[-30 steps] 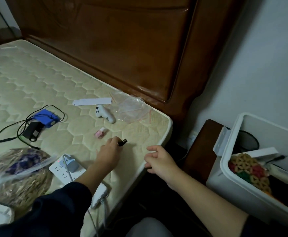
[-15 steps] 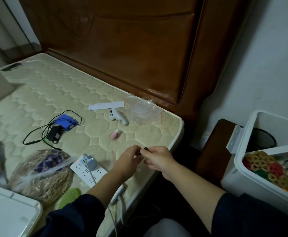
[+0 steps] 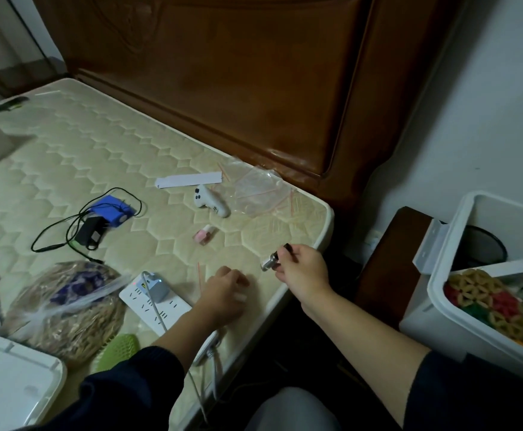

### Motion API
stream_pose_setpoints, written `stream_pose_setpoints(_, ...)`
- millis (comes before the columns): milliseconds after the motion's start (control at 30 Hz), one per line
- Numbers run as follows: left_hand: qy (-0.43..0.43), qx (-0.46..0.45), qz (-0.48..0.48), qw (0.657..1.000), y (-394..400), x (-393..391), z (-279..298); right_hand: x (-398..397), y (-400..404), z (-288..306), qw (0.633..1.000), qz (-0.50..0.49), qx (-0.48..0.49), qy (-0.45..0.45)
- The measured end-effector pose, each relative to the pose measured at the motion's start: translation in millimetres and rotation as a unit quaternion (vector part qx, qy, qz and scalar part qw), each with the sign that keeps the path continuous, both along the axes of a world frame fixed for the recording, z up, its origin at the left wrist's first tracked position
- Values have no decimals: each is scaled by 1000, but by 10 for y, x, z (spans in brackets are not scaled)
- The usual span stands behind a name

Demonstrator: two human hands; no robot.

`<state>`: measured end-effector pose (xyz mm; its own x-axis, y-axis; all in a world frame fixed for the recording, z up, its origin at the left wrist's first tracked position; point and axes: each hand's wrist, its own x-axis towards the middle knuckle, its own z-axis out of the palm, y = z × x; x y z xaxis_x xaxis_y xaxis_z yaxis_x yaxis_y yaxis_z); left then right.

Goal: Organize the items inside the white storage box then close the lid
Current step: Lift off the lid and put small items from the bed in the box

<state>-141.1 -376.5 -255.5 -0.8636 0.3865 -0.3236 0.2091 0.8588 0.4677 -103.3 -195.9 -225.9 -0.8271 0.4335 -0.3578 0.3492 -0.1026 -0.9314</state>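
Our right hand (image 3: 303,269) pinches a small metal-tipped item (image 3: 271,263); our left hand (image 3: 226,293) rests loosely curled on the mattress (image 3: 98,157). We should carry it toward three o'clock, dropping it into the white storage box (image 3: 446,309).

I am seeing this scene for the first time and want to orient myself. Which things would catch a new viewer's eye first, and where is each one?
The right hand stands out near the mattress corner, pinching a small metal-and-black object. The left hand rests beside it on the quilted mattress, next to a white power strip. At the right edge stands the open white storage box with a colourful woven piece inside.
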Motion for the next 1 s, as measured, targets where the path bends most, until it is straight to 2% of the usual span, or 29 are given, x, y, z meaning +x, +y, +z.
stream_pose_setpoints(200,26,31,52,998,125,10,106,224,228,497,992,-25,-98,71)
stream_pose_setpoints(300,32,67,56,996,276,110,292,486,420,853,988,-32,-116,97)
stream_pose_setpoints(367,14,136,90,986,411,206,447,704,583,1065,988,-30,-97,116)
stream_pose_setpoints(467,-44,271,132,952,680,364,746,1045,868,1367,986,-36,-57,154)
stream_pose_setpoints(633,-86,395,41,914,1478,804,1354,1680,1482,1775,975,-94,17,202)
stream_pose_setpoints(700,-92,417,-5,904,1867,1022,1568,1989,1773,1864,970,-125,52,204)
stream_pose_setpoints(833,-64,415,-93,903,2610,1461,1763,2645,2340,1938,959,-187,112,180)
stream_pose_setpoints(1000,-76,412,-142,897,3310,2024,1653,3364,2930,1887,939,-251,204,119)
